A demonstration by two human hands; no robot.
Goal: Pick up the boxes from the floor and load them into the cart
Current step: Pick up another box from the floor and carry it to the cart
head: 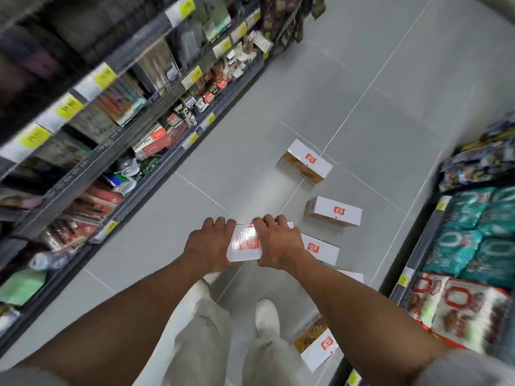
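I hold a white box with a red logo (pixel 245 243) in front of me, above the floor. My left hand (pixel 207 246) grips its left side and my right hand (pixel 278 243) grips its right side. Several more white boxes lie on the grey tiled floor: one far ahead (pixel 306 161), one nearer (pixel 334 211), one just right of my right hand (pixel 322 247), and one by my right foot (pixel 317 348). A further box edge (pixel 352 275) peeks out behind my right forearm. No cart is in view.
Shelving (pixel 111 151) full of packaged goods runs along the left of the aisle. A lower shelf with snack bags (pixel 468 246) stands at the right. My legs and white shoes (pixel 266 316) are below. The grey tiled floor (pixel 376 65) stretches ahead.
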